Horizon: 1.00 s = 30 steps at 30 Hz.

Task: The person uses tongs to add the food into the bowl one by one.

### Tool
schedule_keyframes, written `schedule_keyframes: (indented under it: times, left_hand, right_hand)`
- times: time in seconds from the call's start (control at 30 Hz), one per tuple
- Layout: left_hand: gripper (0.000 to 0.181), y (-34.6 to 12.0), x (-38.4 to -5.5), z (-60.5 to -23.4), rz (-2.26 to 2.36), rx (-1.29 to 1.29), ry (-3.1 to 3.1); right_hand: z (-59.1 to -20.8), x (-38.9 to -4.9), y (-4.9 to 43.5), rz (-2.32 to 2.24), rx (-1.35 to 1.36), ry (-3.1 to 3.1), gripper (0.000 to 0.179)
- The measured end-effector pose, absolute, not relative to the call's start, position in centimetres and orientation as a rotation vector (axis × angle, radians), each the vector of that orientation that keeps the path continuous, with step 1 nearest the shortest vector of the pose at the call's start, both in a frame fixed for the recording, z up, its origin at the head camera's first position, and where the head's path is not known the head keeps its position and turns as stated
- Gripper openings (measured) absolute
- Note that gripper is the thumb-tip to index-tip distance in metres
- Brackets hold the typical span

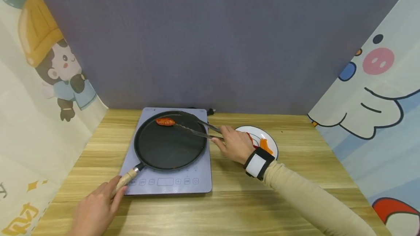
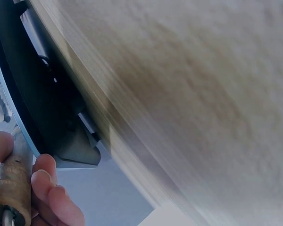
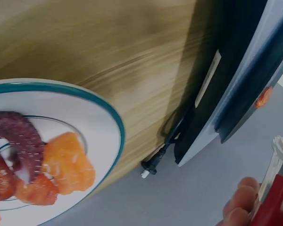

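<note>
My left hand (image 1: 98,205) grips the wooden handle (image 1: 124,182) of a round black frying pan (image 1: 167,148), fingers and thumb curled round it; the left wrist view shows the same handle (image 2: 14,181) from close by. My right hand (image 1: 237,143) holds metal tongs (image 1: 210,136), which reach over the pan from the right with their arms spread. One tong tip is right at the right end of a red-orange scored food piece (image 1: 165,121) near the pan's upper left. Part of the tongs seen in the right wrist view is red.
Under the pan is a grey induction cooker (image 1: 203,183) with touch buttons. A white plate (image 1: 275,145) to the right, partly behind my right hand, bears an orange piece (image 3: 68,162), a dark purple curved piece (image 3: 19,136) and red pieces. A black plug (image 3: 153,162) lies behind the cooker.
</note>
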State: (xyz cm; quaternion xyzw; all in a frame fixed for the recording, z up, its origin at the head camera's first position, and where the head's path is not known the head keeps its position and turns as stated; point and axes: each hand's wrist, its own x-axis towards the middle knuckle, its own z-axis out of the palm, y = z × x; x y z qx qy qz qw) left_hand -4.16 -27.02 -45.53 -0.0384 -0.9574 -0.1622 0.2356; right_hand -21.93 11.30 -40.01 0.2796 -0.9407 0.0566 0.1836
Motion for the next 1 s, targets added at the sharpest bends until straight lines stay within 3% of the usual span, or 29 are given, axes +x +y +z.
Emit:
schedule_keyframes:
  times: [1.0]
  left_hand:
    - [0.039, -27.0, -4.2, -45.6, -0.426, -0.102, -2.636]
  right_hand:
    - [-40.4, -21.3, 16.8, 0.338, 0.59, -2.728, 0.043]
